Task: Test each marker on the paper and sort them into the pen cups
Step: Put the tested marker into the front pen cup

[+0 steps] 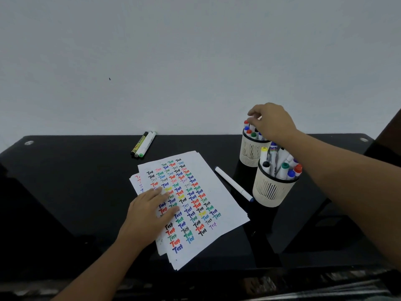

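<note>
A stack of white paper (219, 187) covered in coloured "Test" scribbles lies mid-table. My left hand (149, 211) rests flat on its left part, fingers straight. Two cream mesh pen cups stand at the right: the far cup (249, 153) and the near cup (270, 192), both full of capped markers. My right hand (271, 122) hovers over the far cup, its fingertips curled at the marker tops; whether it pinches one I cannot tell. A white marker with a blue cap (234, 184) lies between paper and cups.
Three markers (143, 144) lie side by side at the back edge of the black table (65, 181), near the white wall. A dark object stands at the far right edge of view.
</note>
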The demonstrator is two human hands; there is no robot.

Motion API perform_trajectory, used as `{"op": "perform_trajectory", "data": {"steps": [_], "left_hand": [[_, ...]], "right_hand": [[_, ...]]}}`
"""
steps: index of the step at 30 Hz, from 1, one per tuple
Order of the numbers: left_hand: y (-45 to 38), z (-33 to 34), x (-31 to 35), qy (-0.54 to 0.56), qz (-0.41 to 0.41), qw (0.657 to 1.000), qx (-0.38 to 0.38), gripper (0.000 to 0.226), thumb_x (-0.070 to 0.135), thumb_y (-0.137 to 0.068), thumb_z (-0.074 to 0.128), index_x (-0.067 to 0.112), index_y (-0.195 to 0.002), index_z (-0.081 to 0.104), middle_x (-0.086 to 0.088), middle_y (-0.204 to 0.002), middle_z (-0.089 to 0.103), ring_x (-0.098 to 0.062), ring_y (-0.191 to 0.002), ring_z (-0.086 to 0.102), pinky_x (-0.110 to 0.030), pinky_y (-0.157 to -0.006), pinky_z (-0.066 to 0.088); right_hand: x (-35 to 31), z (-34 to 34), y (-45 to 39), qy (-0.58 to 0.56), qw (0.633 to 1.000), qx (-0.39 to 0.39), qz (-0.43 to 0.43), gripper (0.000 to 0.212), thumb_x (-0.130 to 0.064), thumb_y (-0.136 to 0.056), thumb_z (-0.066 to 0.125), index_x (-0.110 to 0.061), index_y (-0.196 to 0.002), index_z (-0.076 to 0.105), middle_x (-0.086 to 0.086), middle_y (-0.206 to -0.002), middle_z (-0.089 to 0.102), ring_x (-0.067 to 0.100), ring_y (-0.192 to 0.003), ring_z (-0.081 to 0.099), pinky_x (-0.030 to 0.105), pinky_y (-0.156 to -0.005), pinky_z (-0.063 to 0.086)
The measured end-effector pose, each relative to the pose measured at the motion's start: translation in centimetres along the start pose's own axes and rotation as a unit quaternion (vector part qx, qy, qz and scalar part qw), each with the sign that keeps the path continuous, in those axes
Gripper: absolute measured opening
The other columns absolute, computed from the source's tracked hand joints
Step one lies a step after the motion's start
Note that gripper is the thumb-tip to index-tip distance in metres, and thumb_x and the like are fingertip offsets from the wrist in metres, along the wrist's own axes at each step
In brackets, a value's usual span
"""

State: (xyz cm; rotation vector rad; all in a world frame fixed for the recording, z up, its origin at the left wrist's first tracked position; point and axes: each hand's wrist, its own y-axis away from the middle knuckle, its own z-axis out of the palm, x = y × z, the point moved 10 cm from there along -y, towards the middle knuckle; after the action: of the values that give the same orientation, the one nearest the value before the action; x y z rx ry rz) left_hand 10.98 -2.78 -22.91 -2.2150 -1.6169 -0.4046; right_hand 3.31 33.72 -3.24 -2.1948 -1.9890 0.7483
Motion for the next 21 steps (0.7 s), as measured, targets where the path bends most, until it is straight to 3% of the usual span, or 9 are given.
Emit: {"op": "perform_trajectory", "data": {"steps": [3, 6, 9, 14, 17, 21], "left_hand": [[0.0, -0.4, -0.1, 0.037, -0.009, 0.999, 0.001, 0.066, 0.069, -0.087, 0.057, 0.034, -0.143, 0.054, 0.011, -0.158, 0.040, -0.008, -0.146, 0.029, -0.040, -0.122, 0.022], [-0.4, -0.7, -0.5, 0.084, -0.032, 0.996, -0.026, 0.072, 0.068, -0.086, 0.062, 0.036, -0.148, 0.047, 0.008, -0.162, 0.032, -0.013, -0.149, 0.023, -0.045, -0.123, 0.023], [-1.2, -1.2, -1.1, -0.002, -0.043, 0.997, -0.061, 0.091, 0.081, -0.083, 0.050, 0.038, -0.159, 0.025, 0.005, -0.169, 0.015, -0.019, -0.155, 0.011, -0.049, -0.125, 0.015], [-2.1, -1.5, -4.5, -0.123, -0.051, 0.985, -0.113, 0.113, 0.101, -0.071, 0.019, 0.038, -0.161, -0.003, 0.001, -0.170, -0.011, -0.022, -0.157, -0.009, -0.049, -0.126, 0.000], [-1.6, -1.2, -5.6, -0.137, -0.037, 0.984, -0.106, 0.110, 0.101, -0.072, 0.009, 0.039, -0.161, -0.003, 0.003, -0.170, -0.012, -0.018, -0.156, -0.012, -0.045, -0.126, -0.004], [-1.5, -1.3, -5.6, -0.126, -0.033, 0.988, -0.085, 0.104, 0.097, -0.077, 0.015, 0.039, -0.162, 0.002, 0.004, -0.170, -0.008, -0.017, -0.156, -0.011, -0.043, -0.125, -0.005]], "right_hand": [[-2.6, -0.3, 0.2, 0.010, 0.999, 0.007, -0.039, 0.019, -0.034, -0.102, 0.061, -0.024, -0.113, 0.073, 0.000, -0.108, 0.067, 0.020, -0.097, 0.062, 0.038, -0.082, 0.052], [-6.3, 0.1, 0.9, 0.011, 0.997, 0.005, -0.081, 0.017, -0.034, -0.102, 0.058, -0.027, -0.107, 0.073, -0.003, -0.104, 0.067, 0.020, -0.093, 0.062, 0.036, -0.080, 0.050], [-10.4, 2.2, 2.0, 0.000, 0.992, -0.028, -0.124, 0.019, -0.035, -0.101, 0.058, -0.026, -0.107, 0.073, -0.004, -0.104, 0.068, 0.020, -0.095, 0.062, 0.039, -0.085, 0.053], [-15.6, 9.8, 5.2, 0.018, 0.965, -0.182, -0.186, 0.033, -0.039, -0.103, 0.059, -0.025, -0.133, 0.065, -0.002, -0.122, 0.065, 0.020, -0.112, 0.062, 0.038, -0.097, 0.051], [-17.1, 14.5, 6.8, 0.029, 0.950, -0.239, -0.198, 0.043, -0.042, -0.104, 0.058, -0.032, -0.145, 0.055, -0.001, -0.141, 0.059, 0.021, -0.127, 0.057, 0.040, -0.104, 0.048], [-19.3, 19.3, 7.2, 0.021, 0.938, -0.281, -0.200, 0.051, -0.039, -0.106, 0.054, -0.037, -0.155, 0.042, 0.002, -0.149, 0.052, 0.024, -0.134, 0.052, 0.040, -0.107, 0.045]]}}
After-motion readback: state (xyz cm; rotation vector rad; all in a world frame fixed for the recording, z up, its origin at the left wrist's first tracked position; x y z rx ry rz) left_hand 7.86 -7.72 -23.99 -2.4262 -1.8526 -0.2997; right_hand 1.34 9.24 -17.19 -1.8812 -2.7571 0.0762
